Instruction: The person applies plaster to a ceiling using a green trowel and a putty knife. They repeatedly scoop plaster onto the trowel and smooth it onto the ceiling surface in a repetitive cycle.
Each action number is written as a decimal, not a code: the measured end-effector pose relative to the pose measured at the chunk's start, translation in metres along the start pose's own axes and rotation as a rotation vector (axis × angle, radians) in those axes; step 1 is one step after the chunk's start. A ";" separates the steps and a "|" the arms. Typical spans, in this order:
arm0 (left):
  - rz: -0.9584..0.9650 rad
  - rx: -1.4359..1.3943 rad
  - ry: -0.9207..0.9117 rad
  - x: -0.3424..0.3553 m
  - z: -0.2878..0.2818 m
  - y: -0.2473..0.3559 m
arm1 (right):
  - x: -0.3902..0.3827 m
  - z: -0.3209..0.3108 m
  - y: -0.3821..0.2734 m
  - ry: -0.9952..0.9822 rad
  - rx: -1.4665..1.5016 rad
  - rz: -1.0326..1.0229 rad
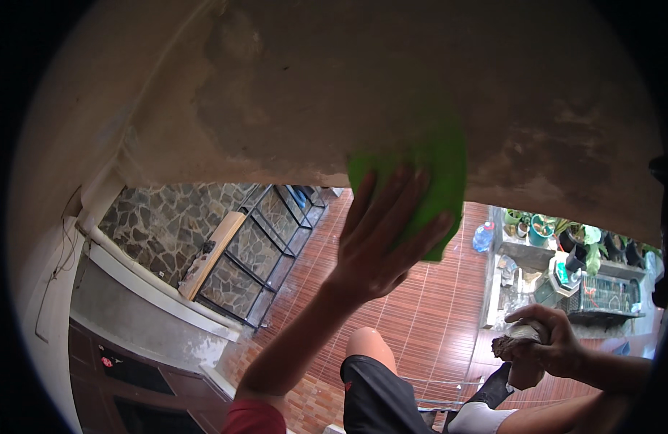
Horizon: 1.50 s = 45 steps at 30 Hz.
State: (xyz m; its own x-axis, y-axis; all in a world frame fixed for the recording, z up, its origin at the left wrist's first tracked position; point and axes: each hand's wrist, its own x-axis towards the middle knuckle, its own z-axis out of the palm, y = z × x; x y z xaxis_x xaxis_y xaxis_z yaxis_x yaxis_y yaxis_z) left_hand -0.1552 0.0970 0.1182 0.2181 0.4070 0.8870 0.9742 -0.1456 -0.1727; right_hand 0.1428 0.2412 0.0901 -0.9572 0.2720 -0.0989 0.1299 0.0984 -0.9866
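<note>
A stained plaster surface (290,94) fills the upper view. My left hand (381,239) holds a green flat sheet (439,181) against its lower part, with fingers spread over the sheet; the sheet's upper part is blurred. At lower right, my right hand (547,340) grips a crumpled grey-brown bundle (522,336), too unclear to name exactly. My bent knee (374,347) and my foot in a white sock (468,419) show below, above a rail or rung that is partly hidden.
Far below lies a red tiled floor (316,296). At left are a black metal frame with a wooden board (215,249), stone cladding (150,231), hanging wires (56,282) and a dark door (95,347). At right are potted plants (591,246), a blue water jug (483,237) and a wire cage (601,296).
</note>
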 end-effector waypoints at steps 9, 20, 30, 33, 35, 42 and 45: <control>-0.174 0.277 0.338 0.028 -0.068 -0.080 | -0.003 0.004 -0.002 0.025 0.142 0.071; -0.064 0.140 0.118 0.005 0.016 -0.022 | -0.003 0.002 0.002 0.034 0.152 0.087; 0.168 0.082 -0.033 -0.016 -0.059 -0.045 | -0.004 0.002 -0.003 0.023 0.133 0.057; -0.081 0.289 0.252 0.011 -0.074 -0.069 | -0.004 0.005 -0.003 0.033 0.209 0.067; -0.128 0.339 0.338 0.034 -0.071 -0.089 | -0.003 0.005 -0.002 0.031 0.246 0.074; -0.259 0.275 0.366 0.035 -0.032 -0.087 | -0.004 0.001 -0.002 0.042 0.037 0.058; -0.069 0.285 0.225 0.014 -0.011 -0.059 | -0.005 0.005 0.000 0.058 0.173 0.079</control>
State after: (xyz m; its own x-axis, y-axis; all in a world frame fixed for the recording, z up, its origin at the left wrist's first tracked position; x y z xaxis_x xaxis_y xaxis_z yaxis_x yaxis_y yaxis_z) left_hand -0.2099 0.1017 0.1452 0.1638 0.1938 0.9673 0.9702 0.1456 -0.1935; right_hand 0.1465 0.2346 0.0902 -0.9288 0.3271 -0.1742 0.1529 -0.0898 -0.9841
